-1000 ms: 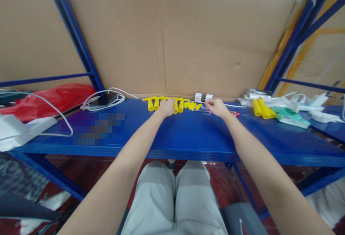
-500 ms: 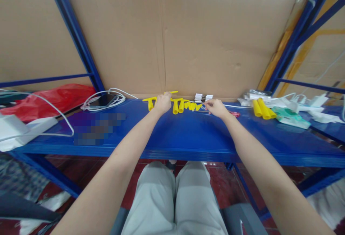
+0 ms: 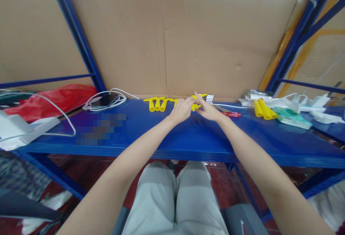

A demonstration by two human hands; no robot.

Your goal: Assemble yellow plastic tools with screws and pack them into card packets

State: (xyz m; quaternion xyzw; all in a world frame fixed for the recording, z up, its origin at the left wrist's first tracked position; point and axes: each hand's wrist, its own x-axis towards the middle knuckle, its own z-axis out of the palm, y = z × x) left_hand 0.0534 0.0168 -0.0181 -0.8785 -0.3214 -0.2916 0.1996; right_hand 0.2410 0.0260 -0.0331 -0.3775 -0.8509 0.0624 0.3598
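My left hand (image 3: 182,110) reaches over the row of yellow parts, its fingers bent around a yellow T-shaped piece (image 3: 203,95) whose flat top shows beyond the fingertips. Facing it closely is my right hand (image 3: 209,112), with index finger and thumb spread apart beside the same piece. Small yellow cone-shaped pieces (image 3: 195,108) show between the hands, partly covered. To the left lie several yellow T-shaped tubes (image 3: 162,105), one partly behind my left hand. White pieces (image 3: 210,99) sit behind my right hand. Red-handled tools (image 3: 232,114) lie just right of it.
The blue table (image 3: 151,134) meets a cardboard panel (image 3: 215,48) at its back edge. Yellow tubes (image 3: 262,109) and a green packet (image 3: 292,118) lie at right. A coiled white cable (image 3: 105,102), red bag (image 3: 54,100) and white box (image 3: 13,125) occupy the left.
My left hand has moved right with the yellow T-shaped piece, uncovering the tubes at left. My right hand has shifted slightly left and spread its fingers; the hands are now close together.
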